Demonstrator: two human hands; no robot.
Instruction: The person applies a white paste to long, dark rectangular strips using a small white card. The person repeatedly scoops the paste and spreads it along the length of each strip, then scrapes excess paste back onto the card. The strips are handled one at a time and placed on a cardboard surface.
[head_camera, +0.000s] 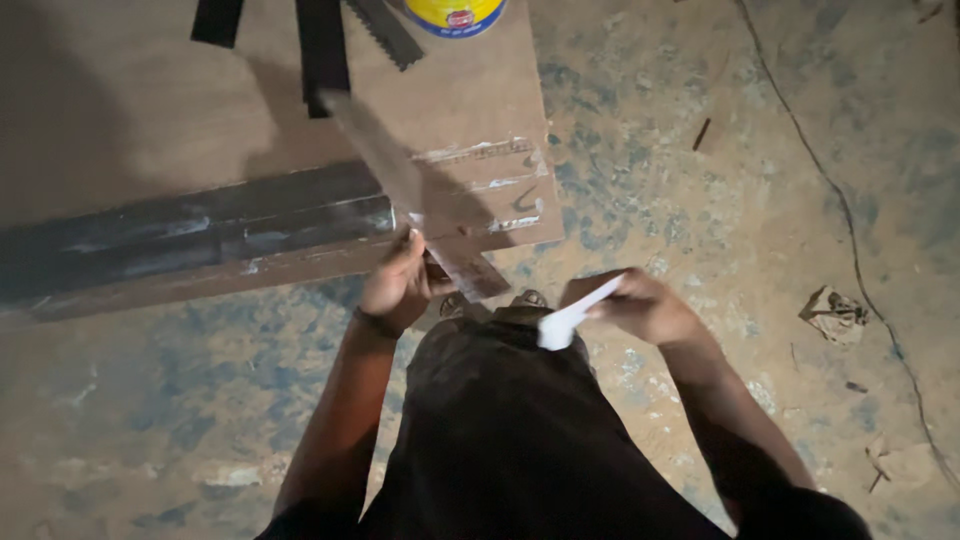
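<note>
The left hand (398, 283) grips one end of a long flat strip (405, 190). Its fingers are closed around the strip near the lower end, thumb on top. The strip looks like thin wood or laminate, grey-brown and smooth. It rises at an angle from the hand up and to the left, over the board (150, 100), and its lower end sticks out a little past the hand.

The right hand (640, 305) holds a small white piece (572, 318), soft and bent like paper or cloth. The fingers are pinched together on its upper end, and the loose end hangs down over the person's dark clothing. The two hands are near each other but apart.

The board is a big brown plywood sheet with a matte face. It lies on the floor (720, 180) and has white smears of dried glue or paint near its right corner. A dark metal bar (180, 235), long and a little shiny, lies across the board near its front edge. At the top of the board there are black flat strips (322, 50), one with a toothed edge, and a round yellow can (455, 14) with a blue rim.

The floor is rough concrete, stained blue-grey and brown. A thin wire (850, 240) runs across it at the right, and a crumpled scrap (832, 314) lies beside the wire.
</note>
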